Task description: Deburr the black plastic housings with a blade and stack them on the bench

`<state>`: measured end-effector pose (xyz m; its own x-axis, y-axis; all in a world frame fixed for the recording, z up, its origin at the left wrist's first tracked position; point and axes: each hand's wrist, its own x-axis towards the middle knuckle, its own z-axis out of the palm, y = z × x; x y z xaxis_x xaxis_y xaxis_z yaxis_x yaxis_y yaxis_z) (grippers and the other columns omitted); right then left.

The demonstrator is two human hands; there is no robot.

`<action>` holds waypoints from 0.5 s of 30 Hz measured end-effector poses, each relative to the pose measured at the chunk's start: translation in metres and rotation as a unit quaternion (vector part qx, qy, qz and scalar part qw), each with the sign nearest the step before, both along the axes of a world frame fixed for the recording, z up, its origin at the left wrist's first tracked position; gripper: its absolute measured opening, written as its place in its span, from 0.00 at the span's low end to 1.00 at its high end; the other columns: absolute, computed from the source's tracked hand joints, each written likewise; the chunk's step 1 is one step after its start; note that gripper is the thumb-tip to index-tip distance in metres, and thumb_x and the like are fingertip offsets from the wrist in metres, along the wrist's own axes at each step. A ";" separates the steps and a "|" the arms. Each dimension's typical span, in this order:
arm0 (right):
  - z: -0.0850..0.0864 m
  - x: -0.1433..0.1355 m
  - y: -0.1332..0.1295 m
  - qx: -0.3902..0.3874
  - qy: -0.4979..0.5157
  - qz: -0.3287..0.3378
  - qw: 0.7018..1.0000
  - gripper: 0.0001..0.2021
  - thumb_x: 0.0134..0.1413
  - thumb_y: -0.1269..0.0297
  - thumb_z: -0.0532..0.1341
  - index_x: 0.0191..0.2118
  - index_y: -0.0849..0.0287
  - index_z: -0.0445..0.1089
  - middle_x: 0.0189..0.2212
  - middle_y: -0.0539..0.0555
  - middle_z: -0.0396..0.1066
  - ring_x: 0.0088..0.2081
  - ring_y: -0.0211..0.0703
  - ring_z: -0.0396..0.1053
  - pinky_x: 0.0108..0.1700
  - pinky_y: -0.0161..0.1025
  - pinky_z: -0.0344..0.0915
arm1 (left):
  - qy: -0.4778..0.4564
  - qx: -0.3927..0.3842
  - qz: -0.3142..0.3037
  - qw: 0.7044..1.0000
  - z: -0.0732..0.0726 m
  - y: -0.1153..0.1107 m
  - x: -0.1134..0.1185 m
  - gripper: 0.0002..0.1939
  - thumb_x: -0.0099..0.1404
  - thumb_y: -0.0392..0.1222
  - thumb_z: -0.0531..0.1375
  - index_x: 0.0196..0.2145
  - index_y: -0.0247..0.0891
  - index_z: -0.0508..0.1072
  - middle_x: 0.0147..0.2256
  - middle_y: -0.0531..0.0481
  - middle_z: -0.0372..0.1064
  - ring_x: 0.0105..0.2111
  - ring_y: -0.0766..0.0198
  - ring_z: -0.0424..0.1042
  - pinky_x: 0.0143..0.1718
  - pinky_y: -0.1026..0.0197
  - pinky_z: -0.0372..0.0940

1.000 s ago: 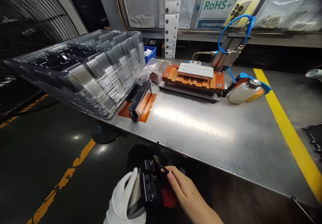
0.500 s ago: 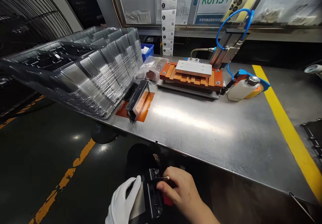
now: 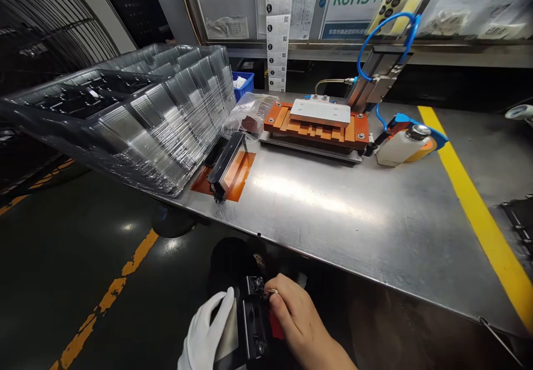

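Below the table edge, over my lap, is a black moulded plastic part [image 3: 253, 324] with a shiny strip and screw-like round features at its ends. My left hand [image 3: 205, 328], in a white glove, is closed on its left side, across a flat grey face. At the upper right end of the part, my bare right hand [image 3: 300, 319] pinches a thin tool [image 3: 272, 290] with a pale, brassy end. Its working tip is too small to make out, and most of it is hidden in the fingers. A patch of red [image 3: 275, 325] shows beneath my right hand.
Stacked clear plastic trays [image 3: 175, 131] stand at the left of the metal table [image 3: 316, 209]. Beside them another black part [image 3: 227, 165] rests on an orange sheet [image 3: 245, 178]. Behind are an orange press fixture [image 3: 275, 117], a white bottle [image 3: 402, 147] and a blue bin [image 3: 245, 84].
My right hand has shifted slightly and turned, and the tool's dark shaft, visible before, is now mostly hidden. My left hand keeps its hold on the black part.
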<state>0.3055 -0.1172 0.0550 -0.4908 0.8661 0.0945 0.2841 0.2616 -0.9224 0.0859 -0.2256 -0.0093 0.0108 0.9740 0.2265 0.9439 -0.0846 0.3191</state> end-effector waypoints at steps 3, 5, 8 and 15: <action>0.001 0.002 0.000 0.025 -0.017 0.006 1.000 0.24 0.74 0.49 0.39 0.34 0.55 0.64 0.26 0.48 0.64 0.28 0.38 0.65 0.34 0.36 0.61 | -0.010 -0.013 0.002 1.000 0.006 0.001 0.006 0.47 0.58 0.41 0.62 0.71 0.54 0.46 0.50 0.45 0.73 0.46 0.47 0.77 0.45 0.52 0.75; 0.002 0.004 -0.001 0.050 -0.025 0.010 0.998 0.23 0.74 0.49 0.40 0.33 0.54 0.63 0.25 0.47 0.63 0.28 0.39 0.64 0.33 0.36 0.60 | -0.017 -0.019 0.004 1.000 0.008 0.002 0.008 0.48 0.57 0.42 0.61 0.71 0.55 0.45 0.50 0.45 0.73 0.46 0.47 0.78 0.44 0.53 0.75; 0.002 0.003 -0.003 0.073 -0.031 0.013 0.997 0.23 0.74 0.50 0.41 0.33 0.54 0.64 0.26 0.48 0.64 0.28 0.39 0.64 0.34 0.37 0.60 | -0.029 -0.025 0.001 0.999 0.012 0.003 0.009 0.49 0.56 0.43 0.62 0.71 0.54 0.43 0.50 0.46 0.74 0.46 0.47 0.78 0.45 0.53 0.75; -0.003 -0.002 0.002 -0.079 0.036 -0.065 0.994 0.23 0.72 0.45 0.42 0.36 0.54 0.65 0.30 0.49 0.65 0.32 0.41 0.65 0.35 0.37 0.62 | -0.031 -0.038 -0.002 0.999 0.022 0.005 0.010 0.50 0.55 0.43 0.62 0.71 0.54 0.44 0.50 0.46 0.74 0.47 0.46 0.77 0.46 0.53 0.75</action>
